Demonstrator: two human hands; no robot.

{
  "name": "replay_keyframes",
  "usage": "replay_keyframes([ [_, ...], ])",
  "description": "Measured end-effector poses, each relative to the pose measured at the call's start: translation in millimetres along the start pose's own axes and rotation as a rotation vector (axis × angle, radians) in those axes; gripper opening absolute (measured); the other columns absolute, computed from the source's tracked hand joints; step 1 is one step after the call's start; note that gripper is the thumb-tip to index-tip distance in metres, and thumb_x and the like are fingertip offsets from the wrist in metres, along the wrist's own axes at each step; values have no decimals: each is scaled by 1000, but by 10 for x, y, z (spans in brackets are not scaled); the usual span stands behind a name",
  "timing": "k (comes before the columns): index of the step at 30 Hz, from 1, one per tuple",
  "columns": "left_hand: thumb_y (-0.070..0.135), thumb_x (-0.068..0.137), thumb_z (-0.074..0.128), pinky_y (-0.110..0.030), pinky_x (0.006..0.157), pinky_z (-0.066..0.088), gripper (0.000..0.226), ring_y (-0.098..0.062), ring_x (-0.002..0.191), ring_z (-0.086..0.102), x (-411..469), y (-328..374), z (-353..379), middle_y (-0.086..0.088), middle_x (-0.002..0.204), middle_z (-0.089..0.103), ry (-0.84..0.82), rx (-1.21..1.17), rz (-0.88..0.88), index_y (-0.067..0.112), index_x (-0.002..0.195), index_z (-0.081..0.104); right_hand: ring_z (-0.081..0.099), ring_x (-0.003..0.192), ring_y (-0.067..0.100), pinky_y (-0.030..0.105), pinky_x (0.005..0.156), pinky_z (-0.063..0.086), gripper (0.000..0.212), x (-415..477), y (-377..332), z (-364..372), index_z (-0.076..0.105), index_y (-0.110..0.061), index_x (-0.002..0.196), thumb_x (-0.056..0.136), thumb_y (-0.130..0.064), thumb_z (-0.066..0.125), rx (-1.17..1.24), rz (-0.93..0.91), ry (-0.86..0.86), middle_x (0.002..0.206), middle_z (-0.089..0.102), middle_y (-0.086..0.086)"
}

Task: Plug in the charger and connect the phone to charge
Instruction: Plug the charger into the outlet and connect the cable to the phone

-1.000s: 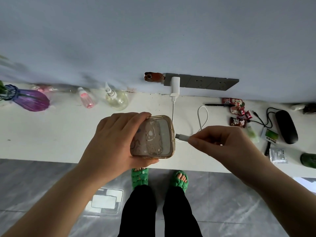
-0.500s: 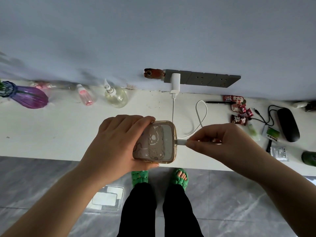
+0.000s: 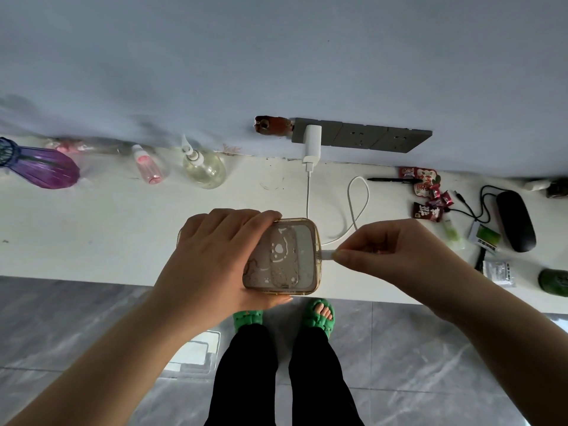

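- Left hand [image 3: 215, 259] clamps the phone [image 3: 281, 256] above the white counter [image 3: 107, 229].
- Right hand [image 3: 396, 256], at 3 o'clock, pinches the cable plug [image 3: 326, 256] against the phone's edge.
- Charger [image 3: 312, 144] sits in the wall socket strip [image 3: 368, 138] at 12 o'clock.

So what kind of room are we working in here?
Probably a home, maybe a bedroom or study: a white ledge under a wall socket strip, with spray bottles, snack packets, and green slippers on a tiled floor.
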State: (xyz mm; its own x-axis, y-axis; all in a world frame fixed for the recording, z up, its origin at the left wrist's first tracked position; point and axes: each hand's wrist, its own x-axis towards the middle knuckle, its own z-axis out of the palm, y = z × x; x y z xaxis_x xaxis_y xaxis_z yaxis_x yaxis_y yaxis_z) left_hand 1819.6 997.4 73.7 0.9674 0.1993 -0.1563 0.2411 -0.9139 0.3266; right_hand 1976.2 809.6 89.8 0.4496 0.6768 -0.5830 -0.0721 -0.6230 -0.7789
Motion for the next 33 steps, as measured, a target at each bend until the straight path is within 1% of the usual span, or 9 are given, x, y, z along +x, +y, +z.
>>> replay_keyframes([
  [9,76,54,55,-43,86,47,90,-26,100,61,22,-5,20,3,114,64,-20,55,11,21,126,51,54,59,-1,21,60,42,16,30,39,41,77,-28,78,70,-42,74,44,55,-23,70,72,2],
  [12,75,53,56,-43,85,47,91,-26,100,61,21,-8,33,2,114,65,-31,48,7,20,125,53,53,56,-5,16,56,40,17,42,51,59,77,-28,78,69,-42,74,51,51,-38,63,70,-7],
  [20,75,52,55,-44,85,49,91,-27,100,62,13,-46,93,1,114,65,-37,53,14,21,125,51,56,60,-5,13,56,42,12,92,111,101,76,-29,78,74,-40,74,-33,40,-33,69,72,-7],
  [23,76,53,55,-44,85,49,90,-26,102,62,-8,-92,124,1,115,65,-57,32,26,21,125,50,58,65,-5,19,64,44,12,99,113,101,76,-31,81,75,-41,73,-83,64,-58,74,73,-10],
  [25,76,54,55,-43,86,49,91,-24,103,61,-10,-121,145,3,116,64,-87,-1,21,23,127,50,59,86,-9,24,80,46,33,112,99,64,70,-43,103,72,-53,70,-246,44,-96,96,70,-20],
  [26,77,54,55,-43,87,49,92,-22,105,61,-2,-135,156,4,117,63,-113,-9,16,24,128,48,52,104,-10,26,94,42,56,122,77,60,56,-50,121,67,-63,67,-368,12,-117,117,62,-26],
  [28,79,54,55,-41,89,48,93,-20,107,59,18,-151,182,7,120,62,-178,-9,3,27,130,44,28,131,-4,28,111,22,95,148,-4,128,20,-53,143,60,-76,61,-572,-92,-144,147,35,-24],
  [30,80,53,53,-39,89,47,93,-17,109,56,48,-163,217,10,121,60,-222,-35,-4,31,131,39,15,135,-2,21,111,7,105,212,-58,270,9,-45,148,64,-71,65,-686,-206,-215,154,26,-17],
  [33,84,49,50,-34,89,44,92,-13,107,55,77,-170,259,14,118,60,-273,-137,-33,38,127,34,33,126,2,12,97,21,96,344,-79,394,23,-38,146,67,-59,73,-701,-237,-291,146,40,-12],
])
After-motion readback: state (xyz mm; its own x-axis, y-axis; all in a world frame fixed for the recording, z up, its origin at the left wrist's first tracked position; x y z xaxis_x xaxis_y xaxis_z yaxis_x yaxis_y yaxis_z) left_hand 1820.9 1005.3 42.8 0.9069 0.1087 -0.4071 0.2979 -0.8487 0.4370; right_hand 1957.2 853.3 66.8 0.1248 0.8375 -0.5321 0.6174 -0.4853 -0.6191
